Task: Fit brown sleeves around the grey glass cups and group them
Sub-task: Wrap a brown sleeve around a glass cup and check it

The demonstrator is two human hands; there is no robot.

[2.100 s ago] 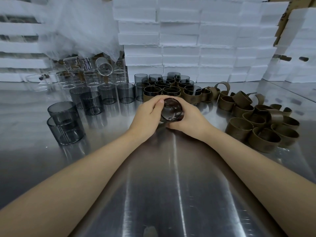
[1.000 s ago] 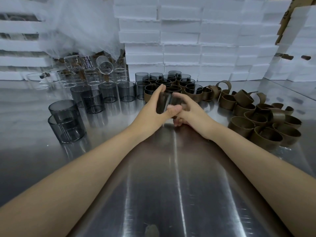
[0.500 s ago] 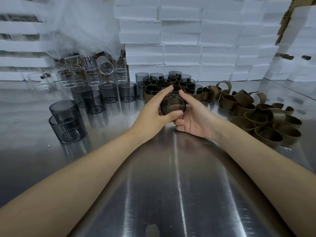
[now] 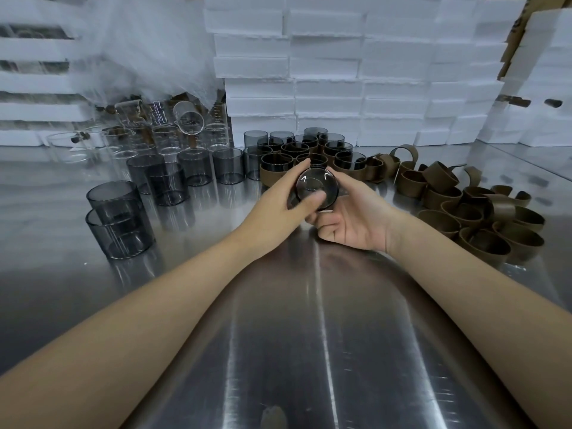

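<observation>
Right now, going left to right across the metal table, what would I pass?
Pair of grey cups → row of bare grey cups → left hand → held cup → right hand → pile of brown sleeves.

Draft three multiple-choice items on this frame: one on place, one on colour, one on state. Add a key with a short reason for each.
1. Where on the steel table is the pile of loose brown sleeves?
A. Left of the hands
B. Right of the hands
C. At the near edge

2. What colour are the stacked blocks behind the table?
A. White
B. Brown
C. Black

3. What is the state of the grey cup at the centre?
A. Standing alone on the table
B. Buried in the sleeve pile
C. Gripped by both hands

Key:
1 B: the pile lies past the right hand, on the far right.
2 A: every block in the wall is white.
3 C: the left hand and the right hand both curl round it.
</observation>
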